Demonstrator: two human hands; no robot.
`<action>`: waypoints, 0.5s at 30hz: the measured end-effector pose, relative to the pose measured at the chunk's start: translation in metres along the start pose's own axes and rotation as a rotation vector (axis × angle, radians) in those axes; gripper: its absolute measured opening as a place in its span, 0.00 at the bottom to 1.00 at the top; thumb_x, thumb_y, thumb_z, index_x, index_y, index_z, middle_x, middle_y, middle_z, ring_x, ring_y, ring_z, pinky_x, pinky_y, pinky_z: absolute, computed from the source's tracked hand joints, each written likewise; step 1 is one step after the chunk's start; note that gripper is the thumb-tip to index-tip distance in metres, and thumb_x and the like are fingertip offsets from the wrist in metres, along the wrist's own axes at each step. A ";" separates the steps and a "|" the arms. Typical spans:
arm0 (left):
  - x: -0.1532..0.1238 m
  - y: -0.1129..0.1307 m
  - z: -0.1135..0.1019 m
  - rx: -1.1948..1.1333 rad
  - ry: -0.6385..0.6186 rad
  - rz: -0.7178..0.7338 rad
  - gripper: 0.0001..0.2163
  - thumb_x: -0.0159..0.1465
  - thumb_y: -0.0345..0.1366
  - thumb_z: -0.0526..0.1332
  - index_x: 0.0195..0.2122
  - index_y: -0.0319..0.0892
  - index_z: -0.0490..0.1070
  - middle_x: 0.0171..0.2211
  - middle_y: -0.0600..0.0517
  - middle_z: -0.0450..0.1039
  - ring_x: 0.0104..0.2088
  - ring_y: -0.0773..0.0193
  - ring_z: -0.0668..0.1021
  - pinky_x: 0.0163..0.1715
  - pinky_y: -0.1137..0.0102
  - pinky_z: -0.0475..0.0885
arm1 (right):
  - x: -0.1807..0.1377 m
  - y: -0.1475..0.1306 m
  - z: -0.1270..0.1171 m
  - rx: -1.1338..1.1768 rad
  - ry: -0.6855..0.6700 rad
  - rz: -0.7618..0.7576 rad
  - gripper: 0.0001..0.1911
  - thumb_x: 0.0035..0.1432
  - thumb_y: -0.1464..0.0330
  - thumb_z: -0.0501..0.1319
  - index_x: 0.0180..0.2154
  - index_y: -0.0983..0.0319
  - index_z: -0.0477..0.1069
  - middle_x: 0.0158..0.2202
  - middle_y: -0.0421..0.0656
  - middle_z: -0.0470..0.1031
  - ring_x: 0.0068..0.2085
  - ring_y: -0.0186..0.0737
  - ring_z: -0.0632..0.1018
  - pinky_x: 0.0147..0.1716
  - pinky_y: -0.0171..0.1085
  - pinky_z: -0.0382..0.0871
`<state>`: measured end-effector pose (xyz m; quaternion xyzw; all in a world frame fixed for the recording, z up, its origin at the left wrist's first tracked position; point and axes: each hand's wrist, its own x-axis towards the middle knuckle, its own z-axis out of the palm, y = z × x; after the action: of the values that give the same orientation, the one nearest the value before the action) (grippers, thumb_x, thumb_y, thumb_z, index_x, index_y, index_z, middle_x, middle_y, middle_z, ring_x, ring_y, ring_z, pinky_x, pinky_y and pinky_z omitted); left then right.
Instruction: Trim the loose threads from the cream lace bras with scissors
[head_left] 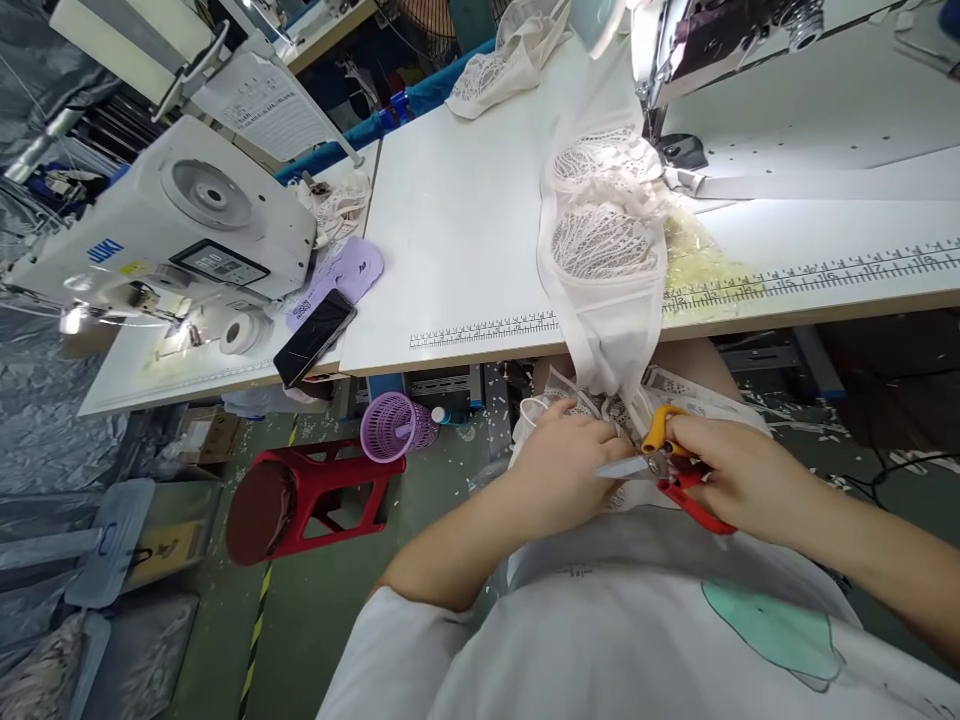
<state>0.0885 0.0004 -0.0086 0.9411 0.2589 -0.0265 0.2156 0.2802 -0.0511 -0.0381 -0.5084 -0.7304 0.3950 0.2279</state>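
Note:
My right hand (731, 470) is closed round scissors (651, 465) with one orange and one red handle loop; their blades point left, beside my left hand. Over my lap, my left hand (570, 462) is closed on the lower end of a white lace bra piece, its fingertips partly hidden in the fabric. White lace bra fabric (604, 240) runs from under the sewing machine's needle area (654, 120), across the table and down over its front edge to my lap. Where one piece ends and another begins, I cannot tell.
A ruler strip (817, 280) runs along the table edge. To the left are a second sewing machine (187, 215), a black phone (315, 337), a purple basket (397, 427) and a red stool (315, 495). Another white lace piece (506, 70) lies at the table's far edge.

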 end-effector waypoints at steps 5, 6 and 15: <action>-0.022 -0.012 -0.013 0.195 -0.076 -0.013 0.13 0.64 0.28 0.51 0.46 0.40 0.71 0.32 0.49 0.74 0.35 0.59 0.75 0.56 0.46 0.55 | 0.000 0.007 0.001 0.030 0.049 -0.012 0.09 0.48 0.71 0.51 0.24 0.56 0.49 0.18 0.35 0.57 0.19 0.35 0.62 0.17 0.32 0.52; -0.029 -0.017 -0.016 0.210 -0.086 -0.037 0.13 0.64 0.28 0.51 0.47 0.40 0.70 0.33 0.48 0.74 0.36 0.59 0.75 0.56 0.45 0.55 | -0.001 0.009 -0.001 0.035 0.045 -0.010 0.08 0.48 0.71 0.51 0.24 0.56 0.50 0.18 0.35 0.57 0.19 0.35 0.62 0.17 0.32 0.52; -0.062 -0.049 -0.019 -0.435 0.330 -0.120 0.06 0.64 0.31 0.56 0.38 0.41 0.72 0.32 0.50 0.76 0.35 0.64 0.76 0.45 0.64 0.70 | -0.014 0.022 -0.001 0.110 0.020 0.042 0.11 0.52 0.67 0.56 0.23 0.57 0.54 0.19 0.36 0.60 0.20 0.36 0.64 0.17 0.33 0.58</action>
<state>0.0096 0.0164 -0.0008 0.8473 0.3456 0.1704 0.3657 0.2988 -0.0596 -0.0547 -0.5143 -0.6944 0.4344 0.2544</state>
